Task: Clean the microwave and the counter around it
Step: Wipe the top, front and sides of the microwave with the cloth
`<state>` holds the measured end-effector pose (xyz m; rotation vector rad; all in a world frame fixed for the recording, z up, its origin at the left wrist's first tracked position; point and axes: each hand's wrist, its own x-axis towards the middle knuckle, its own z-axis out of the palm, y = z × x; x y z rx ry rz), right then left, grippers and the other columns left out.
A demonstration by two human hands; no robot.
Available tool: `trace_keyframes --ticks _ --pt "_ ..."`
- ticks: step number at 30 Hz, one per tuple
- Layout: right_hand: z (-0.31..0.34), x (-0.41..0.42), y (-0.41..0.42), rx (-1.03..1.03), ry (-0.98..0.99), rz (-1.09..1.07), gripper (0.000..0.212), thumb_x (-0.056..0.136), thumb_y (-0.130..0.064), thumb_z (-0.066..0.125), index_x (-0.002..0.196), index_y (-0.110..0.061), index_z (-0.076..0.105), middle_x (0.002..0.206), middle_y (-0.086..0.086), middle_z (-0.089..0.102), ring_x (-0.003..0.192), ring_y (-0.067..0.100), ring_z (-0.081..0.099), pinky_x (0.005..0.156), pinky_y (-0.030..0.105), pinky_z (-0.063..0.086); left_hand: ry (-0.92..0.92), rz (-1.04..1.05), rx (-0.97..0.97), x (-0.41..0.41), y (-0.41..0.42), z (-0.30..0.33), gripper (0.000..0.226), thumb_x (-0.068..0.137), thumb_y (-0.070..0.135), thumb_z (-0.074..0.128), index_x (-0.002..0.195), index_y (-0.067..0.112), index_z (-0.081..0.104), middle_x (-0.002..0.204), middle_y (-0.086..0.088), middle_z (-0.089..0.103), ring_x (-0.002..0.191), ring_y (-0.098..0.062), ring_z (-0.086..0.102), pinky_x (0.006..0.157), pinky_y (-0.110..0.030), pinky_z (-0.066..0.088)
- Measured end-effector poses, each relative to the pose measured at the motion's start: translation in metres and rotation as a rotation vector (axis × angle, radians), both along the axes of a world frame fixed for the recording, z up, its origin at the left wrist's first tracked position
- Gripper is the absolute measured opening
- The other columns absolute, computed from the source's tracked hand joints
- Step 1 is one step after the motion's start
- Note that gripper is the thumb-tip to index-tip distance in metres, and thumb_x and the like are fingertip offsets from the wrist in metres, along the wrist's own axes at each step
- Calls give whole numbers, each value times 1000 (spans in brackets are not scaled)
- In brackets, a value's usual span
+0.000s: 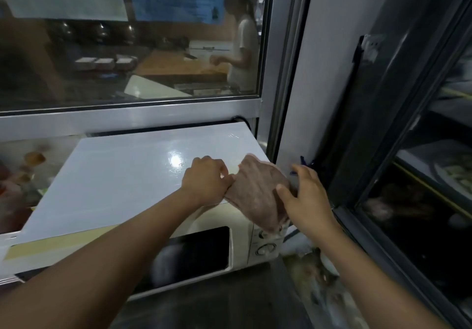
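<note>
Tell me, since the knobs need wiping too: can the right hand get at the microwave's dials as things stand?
Probably yes. The right hand grips the cloth just above the dials, and the cloth's lower edge already hangs over the upper one. Nothing else blocks them.

One microwave [143, 193], two control knobs [265, 241], one pink cloth [258, 195], two hands [207, 180], three white trays [104, 63]

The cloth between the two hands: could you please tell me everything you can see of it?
The cloth is a pinkish, soft-looking rag, crumpled and a little blurred. It lies over the right front corner of the microwave, its lower end hanging down over the control knobs. The left hand pinches its left edge, and the right hand holds its right side.
</note>
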<state>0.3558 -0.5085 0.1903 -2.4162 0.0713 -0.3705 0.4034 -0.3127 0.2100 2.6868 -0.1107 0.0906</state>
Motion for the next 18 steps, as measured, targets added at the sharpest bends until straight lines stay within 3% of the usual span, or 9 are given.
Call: trace_keyframes --ticks 4,8,11,14,18 --pt "-5 -3 -12 72 293 -116 69 89 -48 54 143 -11 29 140 9 46 125 28 47 101 39 41 39 11 49 8 -24 4 25 88 31 53 99 12 63 107 -9 61 106 -26 51 89 -41 48" --pt "-5 -2 -7 177 227 -133 60 89 -32 62 139 -12 35 130 9 55 116 25 54 90 29 42 98 12 -28 11 -35 10 21 89 20 48 98 6 61 106 -9 62 99 -25 57 84 -34 49" --pt "0 -1 2 184 162 -174 48 89 -16 61 133 -15 41 127 7 56 113 24 54 91 29 42 116 27 -307 7 -32 22 8 87 15 51 83 10 56 94 -5 61 91 -22 55 75 -30 45" --pt "6 -4 3 194 76 -193 46 88 -7 59 129 -18 43 126 7 56 111 23 54 91 31 44 155 21 -599 -3 -25 34 16 84 9 56 70 15 49 78 -3 58 76 -19 54 62 -27 43" --pt "28 -15 -5 357 -96 -196 57 86 -9 63 133 -31 39 126 7 54 109 17 54 97 38 48 167 5 -829 -19 -15 49 16 85 3 57 84 17 50 72 -6 57 65 -18 53 60 -30 44"
